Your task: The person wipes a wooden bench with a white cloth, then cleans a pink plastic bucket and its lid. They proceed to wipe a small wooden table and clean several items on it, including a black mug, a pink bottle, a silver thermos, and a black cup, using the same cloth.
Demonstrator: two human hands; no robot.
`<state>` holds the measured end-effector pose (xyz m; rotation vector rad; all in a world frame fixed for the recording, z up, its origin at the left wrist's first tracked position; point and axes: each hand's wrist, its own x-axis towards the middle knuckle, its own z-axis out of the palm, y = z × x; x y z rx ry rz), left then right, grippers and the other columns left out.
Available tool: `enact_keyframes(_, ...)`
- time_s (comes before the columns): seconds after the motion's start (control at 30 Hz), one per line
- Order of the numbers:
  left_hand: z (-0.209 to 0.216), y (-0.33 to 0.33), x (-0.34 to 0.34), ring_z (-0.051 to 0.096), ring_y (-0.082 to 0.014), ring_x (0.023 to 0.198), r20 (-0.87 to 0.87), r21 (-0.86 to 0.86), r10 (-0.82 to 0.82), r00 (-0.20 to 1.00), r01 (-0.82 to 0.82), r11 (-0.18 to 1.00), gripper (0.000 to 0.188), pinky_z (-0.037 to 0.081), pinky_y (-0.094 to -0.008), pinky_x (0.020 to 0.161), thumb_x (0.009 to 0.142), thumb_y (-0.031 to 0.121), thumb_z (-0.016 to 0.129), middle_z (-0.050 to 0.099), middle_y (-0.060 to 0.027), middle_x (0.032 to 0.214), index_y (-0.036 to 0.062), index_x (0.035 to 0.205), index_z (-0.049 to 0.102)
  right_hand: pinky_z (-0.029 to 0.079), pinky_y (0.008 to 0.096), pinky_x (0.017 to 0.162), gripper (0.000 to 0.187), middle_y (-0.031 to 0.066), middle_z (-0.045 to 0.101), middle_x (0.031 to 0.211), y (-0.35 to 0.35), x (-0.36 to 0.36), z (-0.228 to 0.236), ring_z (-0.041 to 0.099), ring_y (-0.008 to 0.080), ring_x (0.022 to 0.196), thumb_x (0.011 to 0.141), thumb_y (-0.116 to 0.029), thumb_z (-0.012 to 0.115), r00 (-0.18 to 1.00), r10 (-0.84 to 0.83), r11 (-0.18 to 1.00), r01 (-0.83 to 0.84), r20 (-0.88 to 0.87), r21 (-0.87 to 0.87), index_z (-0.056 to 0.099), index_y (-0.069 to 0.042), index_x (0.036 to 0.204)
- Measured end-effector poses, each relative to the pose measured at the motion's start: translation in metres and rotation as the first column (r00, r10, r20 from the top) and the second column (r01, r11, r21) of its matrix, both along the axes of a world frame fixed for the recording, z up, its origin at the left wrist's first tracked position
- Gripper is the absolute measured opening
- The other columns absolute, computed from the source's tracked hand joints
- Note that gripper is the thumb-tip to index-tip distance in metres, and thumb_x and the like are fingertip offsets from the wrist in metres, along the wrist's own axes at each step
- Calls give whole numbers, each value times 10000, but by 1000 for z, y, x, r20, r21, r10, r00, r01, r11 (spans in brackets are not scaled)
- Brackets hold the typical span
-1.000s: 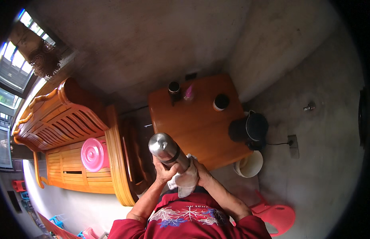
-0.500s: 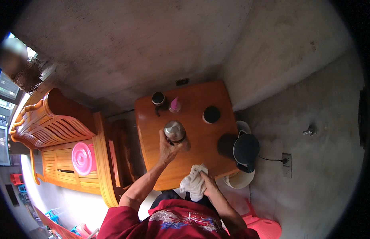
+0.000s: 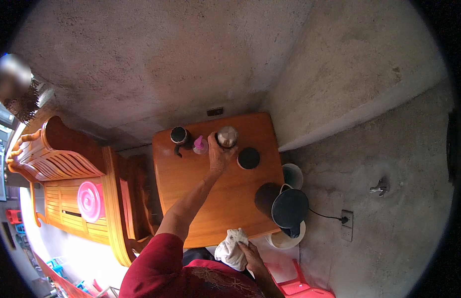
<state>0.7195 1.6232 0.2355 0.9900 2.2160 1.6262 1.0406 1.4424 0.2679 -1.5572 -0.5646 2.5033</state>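
Out near the table's far edge, my left hand grips a container with a shiny silver rounded top. Its lower part is mostly hidden by my fingers. Left of it stands a clear bottle with a pink top; right of it is a round container with a black lid. At the near edge of the table, low in front of me, my right hand is closed on a crumpled white cloth.
A black-lidded pot with a handle stands at the table's far left. A large dark kettle is on the right side, near pale buckets and a plugged cord. Left is a wooden bench with a pink lidded tub.
My left hand has carried the silver-topped container away from me to the far side, between the pink-topped bottle and black-lidded container. My right hand still holds the cloth. The view has shifted slightly.
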Motion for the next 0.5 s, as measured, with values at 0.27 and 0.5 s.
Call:
enact_keyframes(0.27,-14,16,-5,463,-335,1053,-87,2,78,993,-78,997,790,412,-400,876,647,100,813,395,-197,1136,-4,1246,310,448,340,912,338,81,582,1158,-3,22,-15,562,187,1041,908,-125,544,999,-28,999,29,37,-34,508,-24,1229)
enact_keyframes(0.5,-13,14,9,402,-377,1117,-115,10,168,979,-168,986,841,369,-431,937,650,97,804,356,-215,1211,-18,1287,266,449,344,913,337,78,582,1163,2,19,-12,569,189,1034,912,-117,534,1000,0,1000,0,8,5,508,-24,1235)
